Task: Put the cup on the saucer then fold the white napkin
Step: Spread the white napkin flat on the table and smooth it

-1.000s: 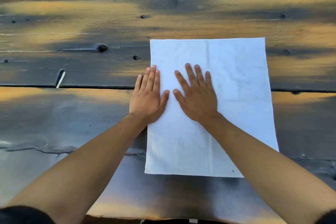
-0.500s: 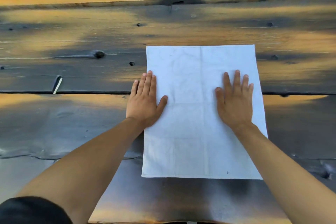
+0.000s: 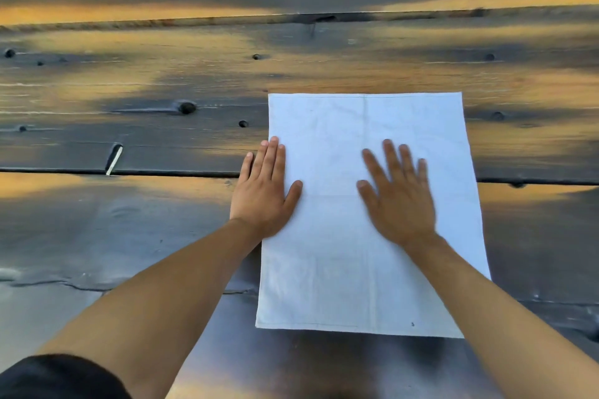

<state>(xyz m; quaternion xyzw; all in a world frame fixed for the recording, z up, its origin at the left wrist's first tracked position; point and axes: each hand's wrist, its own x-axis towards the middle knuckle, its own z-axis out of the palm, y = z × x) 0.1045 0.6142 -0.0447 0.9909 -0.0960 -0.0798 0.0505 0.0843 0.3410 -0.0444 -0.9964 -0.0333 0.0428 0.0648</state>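
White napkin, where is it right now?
Head view: the white napkin lies flat on the wooden table, right of centre, under both hands.

Right hand (image 3: pixel 400 194) motion-blurred at the fingers; napkin (image 3: pixel 337 269) partly hidden under both forearms.

Count taken from the head view. One white napkin (image 3: pixel 366 214), lying flat at centre to 3 o'clock. Two hands on it: one left hand (image 3: pixel 264 191) at the 9 o'clock edge of the cloth, one right hand (image 3: pixel 400 196) toward its 3 o'clock side. Two bare forearms, entering from 7 and 5 o'clock. One dark sleeve (image 3: pixel 55 377) at 7 o'clock. One wooden table (image 3: pixel 129 81), with three planks visible.
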